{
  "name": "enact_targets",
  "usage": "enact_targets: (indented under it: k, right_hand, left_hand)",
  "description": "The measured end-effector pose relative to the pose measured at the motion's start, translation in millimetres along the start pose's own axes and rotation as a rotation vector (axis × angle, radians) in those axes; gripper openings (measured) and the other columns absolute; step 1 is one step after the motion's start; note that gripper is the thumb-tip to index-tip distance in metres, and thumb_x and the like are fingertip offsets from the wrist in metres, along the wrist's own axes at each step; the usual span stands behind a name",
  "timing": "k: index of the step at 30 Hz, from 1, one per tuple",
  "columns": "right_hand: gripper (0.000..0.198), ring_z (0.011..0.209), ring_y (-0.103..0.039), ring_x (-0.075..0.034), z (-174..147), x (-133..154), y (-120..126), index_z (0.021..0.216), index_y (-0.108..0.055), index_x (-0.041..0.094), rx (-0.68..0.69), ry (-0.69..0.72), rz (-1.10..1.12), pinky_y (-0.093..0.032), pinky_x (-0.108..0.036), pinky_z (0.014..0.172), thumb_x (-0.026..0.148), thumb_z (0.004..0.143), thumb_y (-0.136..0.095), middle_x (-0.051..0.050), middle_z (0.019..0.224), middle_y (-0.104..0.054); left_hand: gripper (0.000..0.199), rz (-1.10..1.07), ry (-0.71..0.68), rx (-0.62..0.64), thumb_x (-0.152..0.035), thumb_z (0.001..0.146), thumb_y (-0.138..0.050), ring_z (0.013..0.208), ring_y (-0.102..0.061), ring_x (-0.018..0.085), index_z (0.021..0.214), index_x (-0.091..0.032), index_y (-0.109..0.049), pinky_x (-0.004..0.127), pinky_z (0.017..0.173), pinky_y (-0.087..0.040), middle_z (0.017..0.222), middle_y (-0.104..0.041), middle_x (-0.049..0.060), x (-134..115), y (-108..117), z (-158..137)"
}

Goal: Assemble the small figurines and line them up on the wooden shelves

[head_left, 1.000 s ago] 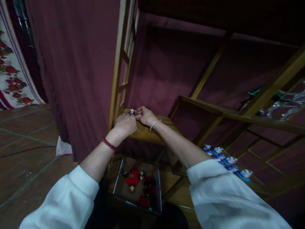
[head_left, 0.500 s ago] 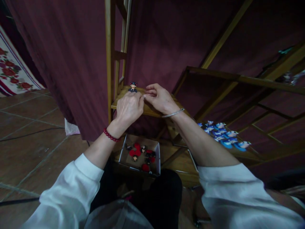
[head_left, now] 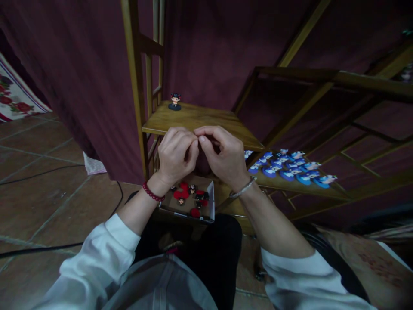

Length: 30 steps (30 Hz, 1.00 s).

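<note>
Meeting at the fingertips, or v. nearly so, L hand (head_left: 177, 150) and R hand (head_left: 226, 153) are at ctr, by the front edge of the wooden shelf (head_left: 206, 118). Both hands part-closed, fingers curled, thumbs drawn in; whether anything small is pinched betw. them cannot be told, as knuckles block the view. Step in hand, as judged: close two-handed fingertip work, away from the figurine (head_left: 175, 101), which is upright on its dark base at 11 o'clock from the hands, toward the shelf's rear corner, untouched. Next move, insp.'s view: calls for a light, precise pinch and care re: knocking the shelf edge. Cardboard box (head_left: 212, 200) below, approx. 6 o'clock, holds loose red pieces (head_left: 195, 212) and small dark-haired figs. (head_left: 181, 201), partly hidden by L wrist. Blue figurines (head_left: 292, 173) grouped on a lower shelf, 3 to 4 o'clock. Red bead bracelet (head_left: 153, 193) on L wrist, silver bangle (head_left: 243, 188) on R. Re: brands/labels: none legible. Pale mark on the box's near edge too small to read; headpiece detail on the figurine likewise unclear. Floral cloth (head_left: 19, 105), approx. 10 o'clock, shows red blooms, no readable lettering.
</note>
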State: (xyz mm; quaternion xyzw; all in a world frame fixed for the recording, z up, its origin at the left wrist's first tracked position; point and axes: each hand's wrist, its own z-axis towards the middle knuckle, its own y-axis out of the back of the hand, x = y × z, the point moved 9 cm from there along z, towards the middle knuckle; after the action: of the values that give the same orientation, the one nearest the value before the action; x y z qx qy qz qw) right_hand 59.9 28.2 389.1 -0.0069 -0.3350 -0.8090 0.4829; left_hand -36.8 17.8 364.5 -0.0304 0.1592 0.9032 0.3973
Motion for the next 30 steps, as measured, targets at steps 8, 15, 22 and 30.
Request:
enact_targets:
  k: [8, 15, 22, 30]
  right_hand:
    - [0.019, 0.095, -0.058, -0.017, -39.5, -13.3, -11.9, 0.095, -0.060, 0.023, 0.013, -0.019, 0.015, -0.046, -0.035, 0.086, 0.021, 0.085, -0.044, -0.004, 0.098, -0.064]
    - [0.018, 0.090, -0.059, -0.015, -86.7, -66.0, -44.1, 0.093, -0.061, 0.021, 0.099, -0.258, 0.036, -0.046, -0.030, 0.083, 0.021, 0.084, -0.045, -0.004, 0.093, -0.065]
    - [0.021, 0.085, -0.062, -0.015, -147.8, -120.5, -86.2, 0.094, -0.061, 0.022, 0.252, -0.556, 0.039, -0.047, -0.028, 0.080, 0.022, 0.083, -0.043, -0.003, 0.092, -0.068]
    - [0.022, 0.091, -0.063, -0.016, -213.5, -161.4, -132.8, 0.093, -0.063, 0.023, 0.437, -0.666, 0.016, -0.047, -0.030, 0.084, 0.016, 0.080, -0.046, -0.003, 0.097, -0.068]
  left_hand:
    - [0.015, -0.053, 0.029, 0.060, -0.019, 0.082, -0.043, 0.087, -0.053, 0.018, 0.085, -0.016, -0.057, 0.035, 0.079, -0.043, 0.082, -0.062, 0.007, 4.0, -21.1, -40.2]
    - [0.018, -0.047, 0.177, 0.327, -0.020, 0.084, -0.040, 0.080, -0.053, 0.017, 0.080, -0.015, -0.056, 0.031, 0.074, -0.045, 0.078, -0.061, 0.007, 18.0, -65.3, -92.6]
    - [0.022, 0.015, 0.392, 0.713, -0.022, 0.085, -0.036, 0.086, -0.056, 0.017, 0.082, -0.017, -0.058, 0.029, 0.079, -0.044, 0.084, -0.061, 0.007, 36.2, -112.7, -160.6]
    - [0.027, 0.027, 0.541, 1.107, -0.020, 0.085, -0.036, 0.091, -0.059, 0.017, 0.100, -0.019, -0.059, 0.028, 0.079, -0.045, 0.099, -0.064, 0.008, 48.8, -146.3, -239.1]
